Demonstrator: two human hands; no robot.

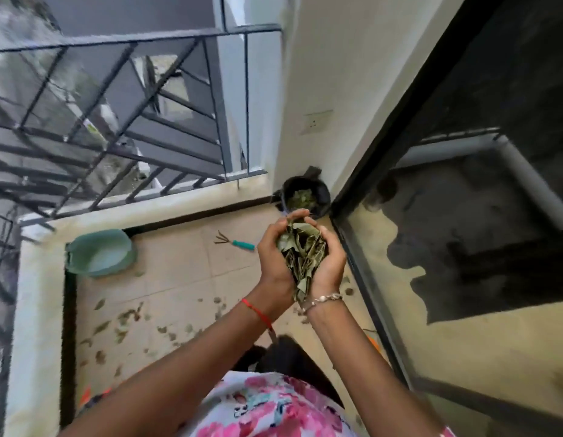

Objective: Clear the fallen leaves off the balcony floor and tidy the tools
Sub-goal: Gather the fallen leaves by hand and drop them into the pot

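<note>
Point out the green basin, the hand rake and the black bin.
green basin point(103, 258), head view, on its bare inner floor.
hand rake point(243, 245), head view, on its teal handle.
black bin point(322, 191), head view, on its right wall.

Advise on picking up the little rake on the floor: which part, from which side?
Take the rake by its teal handle, coming from above on the right: it lies flat on the floor, prongs pointing left, handle end bare.
</note>
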